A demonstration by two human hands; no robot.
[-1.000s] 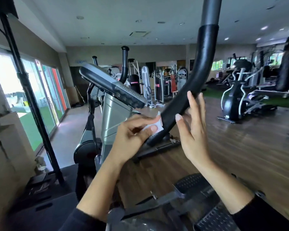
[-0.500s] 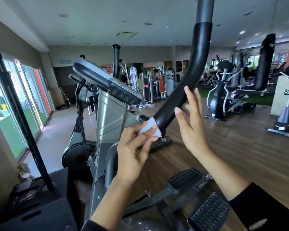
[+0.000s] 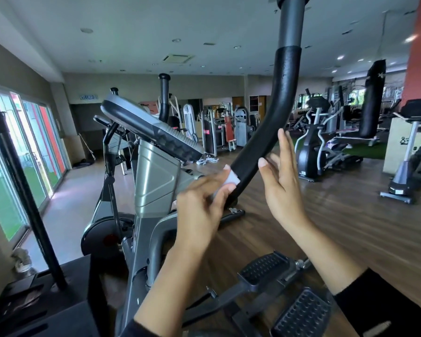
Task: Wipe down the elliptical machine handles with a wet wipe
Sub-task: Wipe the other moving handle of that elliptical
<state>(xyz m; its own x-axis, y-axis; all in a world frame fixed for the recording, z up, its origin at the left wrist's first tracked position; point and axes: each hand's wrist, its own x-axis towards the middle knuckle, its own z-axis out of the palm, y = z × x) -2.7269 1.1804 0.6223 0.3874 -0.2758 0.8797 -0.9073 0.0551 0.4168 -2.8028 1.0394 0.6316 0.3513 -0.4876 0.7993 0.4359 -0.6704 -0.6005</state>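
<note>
Pinching a small folded white wet wipe (image 3: 231, 178) between thumb and fingertips, the person's left hand (image 3: 199, 210) presses it against the lower stretch of the curved black foam-covered handle (image 3: 265, 132) of the elliptical machine, just right of the grey console column (image 3: 153, 181). The right hand (image 3: 281, 188) stands open and flat on the handle's right side, fingers spread and holding nothing; its fingertips seem to rest on or just beside the foam, though I cannot tell whether they truly touch. Higher up, the foam ends at a bare grey metal tube (image 3: 291, 20) running out of the top of the view. To do this pass well, I would say, the wipe should wrap round the bar rather than dab one face, and slide steadily up the curve while the open hand braces the bar against swinging, so the underside and far side get covered too. The far side of the handle is hidden, most of the wipe is buried under the fingers, and the wiping hand is blurred, so how damp or how large the cloth is cannot be made out. The second black handle (image 3: 164, 98) rises beyond the slanted grey display panel (image 3: 153, 128), partly masked by it. Ribbed black foot pedals (image 3: 301, 310) sit near, cut off at the bottom edge.
</note>
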